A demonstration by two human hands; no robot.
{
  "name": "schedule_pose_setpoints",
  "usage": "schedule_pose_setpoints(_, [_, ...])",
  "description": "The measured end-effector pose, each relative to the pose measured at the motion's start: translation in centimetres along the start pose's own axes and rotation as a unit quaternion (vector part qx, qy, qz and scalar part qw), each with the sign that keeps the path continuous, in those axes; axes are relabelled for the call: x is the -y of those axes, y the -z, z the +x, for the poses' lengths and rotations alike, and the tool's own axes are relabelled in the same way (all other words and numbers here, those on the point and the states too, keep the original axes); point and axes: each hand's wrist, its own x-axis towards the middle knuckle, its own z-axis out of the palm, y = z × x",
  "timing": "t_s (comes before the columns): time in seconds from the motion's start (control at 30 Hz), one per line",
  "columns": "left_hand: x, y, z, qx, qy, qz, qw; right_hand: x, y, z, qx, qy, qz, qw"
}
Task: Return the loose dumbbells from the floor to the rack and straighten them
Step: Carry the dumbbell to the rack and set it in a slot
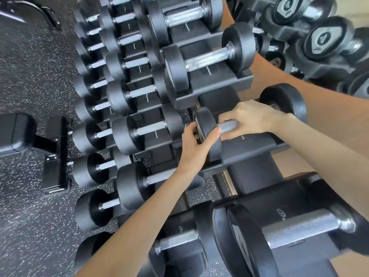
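A black dumbbell (283,98) with a knurled steel handle lies across a saddle on the top tier of the black rack (211,92). My right hand (253,118) is wrapped over its handle from above. My left hand (196,144) grips the rim of the near head of this dumbbell, thumb on the inner face. The far head sticks out past my right wrist. Neighbouring saddles on the top tier hold other black dumbbells (207,60).
Two lower tiers carry several dumbbells (139,132) in a row toward the left. A larger dumbbell (299,230) fills the nearest top saddle. A black bench base (54,154) stands on the speckled rubber floor (30,86). More dumbbells (323,39) show at the upper right.
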Motion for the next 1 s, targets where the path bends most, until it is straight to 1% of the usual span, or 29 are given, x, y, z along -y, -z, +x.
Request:
schedule_pose_setpoints(0.1, [-0.1,0.5,-0.5,0.021,-0.016,0.007,1.000,0.6,0.0,-0.7,-0.017,-0.012,-0.020,1.000])
schedule_pose_setpoints(0.17, [-0.3,1.1,-0.7,0.054,-0.018,0.008,0.998,1.5,0.1,-1.5,-0.029,-0.032,0.008,0.999])
schedule_pose_setpoints(0.23, [-0.6,2.1,-1.5,0.079,-0.032,0.021,0.996,3.1,0.0,-2.6,-0.074,-0.033,0.052,0.995])
schedule_pose_setpoints(0.33, [0.0,4.1,-2.9,0.090,-0.055,0.086,0.991,6.4,0.0,-4.5,-0.153,-0.051,0.079,0.984])
schedule_pose_setpoints(0.47, [0.9,7.5,-5.6,0.153,-0.108,0.154,0.970,12.2,1.9,-7.8,-0.205,-0.109,0.112,0.966])
schedule_pose_setpoints(0.57, [1.2,10.7,-7.4,0.225,-0.160,0.202,0.940,18.5,2.6,-10.6,-0.271,-0.152,0.134,0.941])
schedule_pose_setpoints(0.67, [2.1,14.6,-9.3,0.292,-0.234,0.258,0.891,26.4,1.2,-12.8,-0.318,-0.229,0.157,0.906])
schedule_pose_setpoints(0.73, [2.6,17.3,-10.6,0.342,-0.271,0.270,0.858,31.3,-0.3,-13.3,-0.327,-0.279,0.144,0.892])
schedule_pose_setpoints(0.8, [2.7,20.0,-11.8,0.373,-0.307,0.280,0.830,35.8,-1.6,-13.1,-0.339,-0.326,0.138,0.872])
schedule_pose_setpoints(0.93, [1.7,24.2,-14.3,0.396,-0.342,0.302,0.797,43.0,-3.9,-13.1,-0.338,-0.424,0.131,0.830])
schedule_pose_setpoints(1.0, [1.3,25.4,-15.3,0.408,-0.372,0.320,0.770,46.1,-5.2,-13.1,-0.323,-0.465,0.110,0.817])
